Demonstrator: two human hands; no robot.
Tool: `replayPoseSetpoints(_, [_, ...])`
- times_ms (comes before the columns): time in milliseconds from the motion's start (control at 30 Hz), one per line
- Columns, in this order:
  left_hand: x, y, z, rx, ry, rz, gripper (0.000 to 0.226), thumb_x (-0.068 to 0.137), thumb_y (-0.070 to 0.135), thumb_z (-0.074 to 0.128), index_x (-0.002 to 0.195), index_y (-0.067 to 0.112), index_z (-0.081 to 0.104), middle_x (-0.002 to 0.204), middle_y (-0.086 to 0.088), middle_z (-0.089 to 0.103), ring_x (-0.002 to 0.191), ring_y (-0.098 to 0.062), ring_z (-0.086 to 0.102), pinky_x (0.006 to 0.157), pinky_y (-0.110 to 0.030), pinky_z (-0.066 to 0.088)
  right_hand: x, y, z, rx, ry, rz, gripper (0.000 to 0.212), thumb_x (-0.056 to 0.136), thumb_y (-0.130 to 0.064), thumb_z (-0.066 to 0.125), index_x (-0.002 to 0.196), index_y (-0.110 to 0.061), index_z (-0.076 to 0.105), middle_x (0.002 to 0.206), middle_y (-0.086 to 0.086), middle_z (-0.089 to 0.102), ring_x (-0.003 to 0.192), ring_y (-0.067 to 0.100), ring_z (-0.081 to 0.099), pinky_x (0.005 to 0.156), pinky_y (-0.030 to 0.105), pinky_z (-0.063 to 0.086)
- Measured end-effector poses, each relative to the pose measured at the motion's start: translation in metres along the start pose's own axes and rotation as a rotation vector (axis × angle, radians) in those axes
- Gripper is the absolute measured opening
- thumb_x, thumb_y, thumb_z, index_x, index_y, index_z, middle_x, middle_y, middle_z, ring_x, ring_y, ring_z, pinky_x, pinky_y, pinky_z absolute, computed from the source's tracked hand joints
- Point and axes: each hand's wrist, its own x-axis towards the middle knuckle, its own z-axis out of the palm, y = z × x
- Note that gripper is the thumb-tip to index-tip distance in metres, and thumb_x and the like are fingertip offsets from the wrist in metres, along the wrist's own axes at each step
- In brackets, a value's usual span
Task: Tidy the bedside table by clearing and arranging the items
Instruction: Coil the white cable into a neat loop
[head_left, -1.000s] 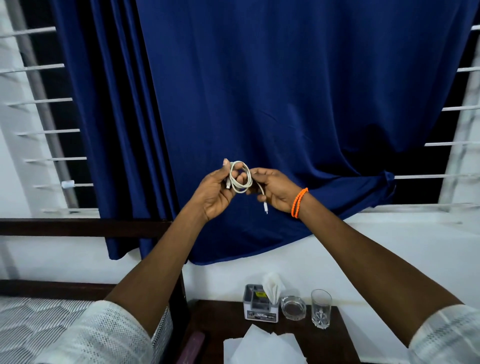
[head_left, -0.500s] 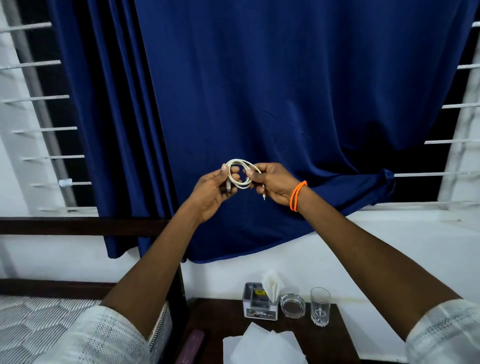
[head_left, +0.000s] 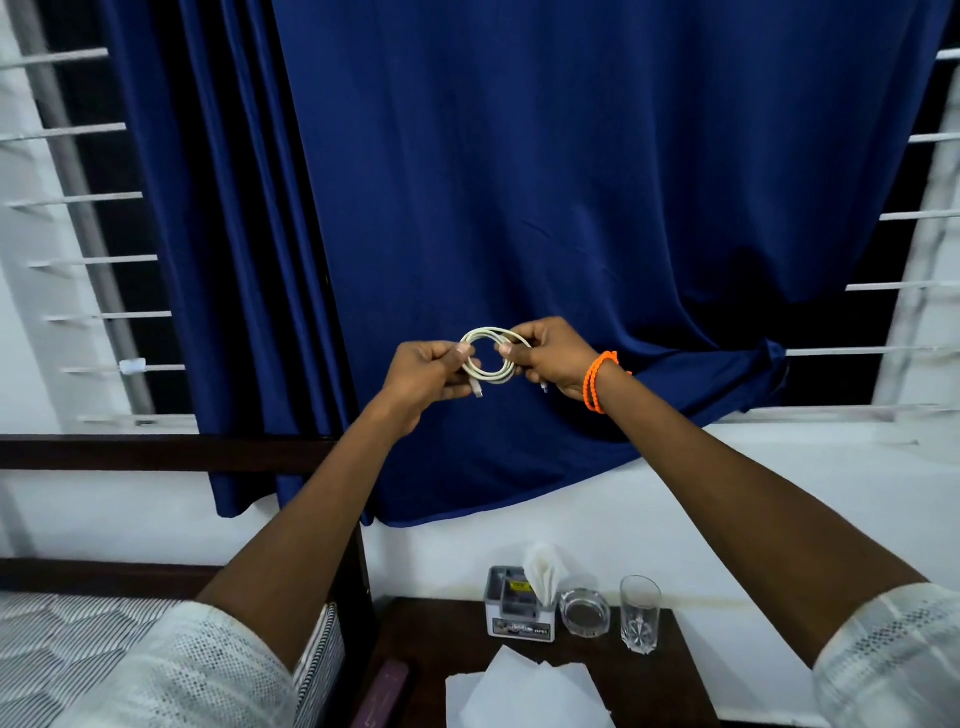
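Note:
A white charging cable is wound into a small coil and held up in front of the blue curtain. My left hand pinches the coil's left side, with one plug hanging below its fingers. My right hand, with an orange band at the wrist, pinches the right side; a second plug end hangs under it. Far below stands the dark wooden bedside table. On it are a small tissue box, a glass ashtray, a drinking glass and white paper sheets.
A blue curtain hangs over a barred window behind my hands. A bed with a striped mattress and dark headboard lies to the left. A purple flat object rests at the table's left front edge.
The loose tail that hung from my right hand has been wound in, so the coil is now tighter and rounder. Both hands have stayed at about the same height.

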Motion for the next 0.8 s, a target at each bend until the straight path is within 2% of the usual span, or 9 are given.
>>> replayPoseSetpoints(100, [0.001,-0.002,0.000,-0.017,0.011,-0.008,0.025,0.101,0.025,0.064,0.107,0.003,0.075,0.099,-0.014,0.079,0.081,-0.023,0.074,0.073,-0.031,0.062,-0.001,0.002,-0.001,0.072,-0.056,0.057,0.020,0.096,-0.018,0.065,0.102,0.001,0.068,0.068,0.009,0.059,0.044,0.009,0.043,0.040,0.021,0.034])
replayPoseSetpoints(233, [0.001,-0.005,0.002,0.016,0.042,-0.017,0.024,0.103,0.025,0.061,0.103,0.005,0.075,0.102,-0.021,0.076,0.076,-0.020,0.069,0.061,-0.025,0.055,0.000,0.005,-0.002,0.137,-0.092,0.094,0.021,0.095,-0.018,0.066,0.105,0.000,0.068,0.073,0.012,0.060,0.051,0.012,0.044,0.043,0.022,0.034])
replayPoseSetpoints(367, [0.003,-0.007,0.008,-0.113,0.023,-0.063,0.019,0.105,0.012,0.055,0.109,0.001,0.070,0.111,-0.022,0.070,0.094,-0.030,0.072,0.075,-0.030,0.063,0.000,0.010,0.000,0.138,-0.097,0.104,0.022,0.095,-0.019,0.067,0.106,0.000,0.068,0.077,0.014,0.062,0.055,0.015,0.046,0.045,0.024,0.035])
replayPoseSetpoints(467, [0.003,-0.007,0.011,-0.178,0.018,-0.082,0.017,0.104,0.007,0.054,0.111,0.000,0.068,0.115,-0.022,0.069,0.104,-0.032,0.072,0.082,-0.034,0.063,-0.001,0.013,0.000,0.137,-0.079,0.111,0.026,0.095,-0.018,0.066,0.110,0.004,0.066,0.079,0.016,0.063,0.056,0.016,0.046,0.046,0.025,0.035])
replayPoseSetpoints(700, [0.004,-0.010,0.012,-0.134,-0.016,-0.019,0.017,0.103,0.009,0.057,0.110,0.001,0.071,0.107,-0.020,0.072,0.092,-0.028,0.074,0.081,-0.031,0.063,-0.002,0.016,-0.006,0.251,-0.105,0.149,0.023,0.091,-0.019,0.071,0.105,-0.001,0.070,0.081,0.012,0.067,0.070,0.021,0.050,0.049,0.023,0.037])
replayPoseSetpoints(800, [0.005,-0.009,0.010,-0.078,-0.038,0.016,0.017,0.104,0.009,0.056,0.107,0.005,0.072,0.098,-0.014,0.071,0.084,-0.024,0.074,0.082,-0.033,0.064,-0.005,0.013,-0.008,0.339,-0.155,0.163,0.016,0.092,-0.015,0.069,0.104,-0.004,0.070,0.079,0.007,0.067,0.070,0.015,0.057,0.048,0.019,0.039])
